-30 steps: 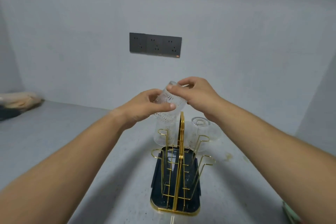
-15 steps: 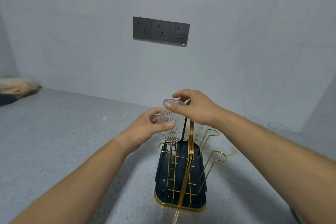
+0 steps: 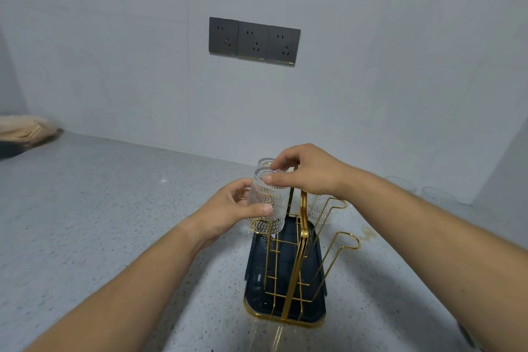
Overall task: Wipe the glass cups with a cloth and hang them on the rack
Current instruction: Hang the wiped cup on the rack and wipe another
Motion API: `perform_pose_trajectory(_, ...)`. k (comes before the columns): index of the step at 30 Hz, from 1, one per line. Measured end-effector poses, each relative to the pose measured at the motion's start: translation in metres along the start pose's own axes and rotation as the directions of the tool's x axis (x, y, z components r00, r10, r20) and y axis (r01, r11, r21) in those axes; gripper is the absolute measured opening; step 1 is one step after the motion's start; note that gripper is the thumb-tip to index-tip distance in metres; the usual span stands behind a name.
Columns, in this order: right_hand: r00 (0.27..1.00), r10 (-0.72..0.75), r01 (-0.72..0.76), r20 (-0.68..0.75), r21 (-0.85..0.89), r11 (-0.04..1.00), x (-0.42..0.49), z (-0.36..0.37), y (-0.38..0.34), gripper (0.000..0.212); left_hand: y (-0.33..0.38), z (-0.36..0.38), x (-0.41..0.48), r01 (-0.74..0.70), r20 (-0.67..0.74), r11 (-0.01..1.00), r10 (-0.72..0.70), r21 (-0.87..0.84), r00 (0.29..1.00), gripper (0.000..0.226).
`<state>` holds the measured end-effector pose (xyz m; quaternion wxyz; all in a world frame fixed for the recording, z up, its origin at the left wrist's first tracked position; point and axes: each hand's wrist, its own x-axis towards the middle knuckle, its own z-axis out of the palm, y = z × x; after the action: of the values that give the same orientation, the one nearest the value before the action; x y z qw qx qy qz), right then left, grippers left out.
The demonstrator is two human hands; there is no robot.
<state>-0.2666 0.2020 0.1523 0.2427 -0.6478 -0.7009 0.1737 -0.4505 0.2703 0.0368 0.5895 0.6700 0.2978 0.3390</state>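
Gripping one inverted ribbed glass cup, both hands, left and right, hold it over the gold wire rack. No legible writing appears on cup or rack.

glass cup lowered, now on rack

Ribbed clear glass cup, glossy gold wire rack, speckled matt counter.

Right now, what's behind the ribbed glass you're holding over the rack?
Behind the held glass stands another ribbed glass, only its top showing. The right hand and left hand cover the rest, so whether it hangs on the gold rack is unclear.
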Motion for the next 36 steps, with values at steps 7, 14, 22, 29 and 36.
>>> perform_pose_trajectory(7, 0.998, 0.033, -0.030, 0.049, -0.046, 0.998, 0.002, -0.001, -0.004, 0.038, -0.009, 0.002, -0.003, -0.002, -0.004, 1.000, 0.002, 0.011, 1.000, 0.067)
perform_pose_trajectory(14, 0.997, 0.034, -0.028, 0.070, -0.089, 0.996, 0.000, -0.002, -0.006, 0.034, -0.016, 0.004, -0.005, -0.011, -0.017, 1.000, 0.011, -0.011, 1.000, 0.062)
perform_pose_trajectory(22, 0.997, 0.025, -0.016, 0.077, -0.109, 0.994, -0.001, -0.005, -0.010, 0.029, -0.015, -0.001, -0.005, 0.008, 0.009, 1.000, -0.008, -0.015, 1.000, 0.063)
perform_pose_trajectory(29, 0.998, 0.024, -0.012, 0.066, -0.184, 0.983, -0.003, 0.000, -0.007, 0.031, -0.015, 0.001, -0.010, -0.016, -0.051, 0.998, 0.019, 0.058, 0.999, 0.068)
perform_pose_trajectory(36, 0.996, 0.040, -0.026, 0.079, -0.171, 0.985, -0.002, 0.000, -0.009, 0.035, -0.020, 0.000, -0.015, -0.030, -0.051, 1.000, 0.030, -0.009, 0.998, 0.068)
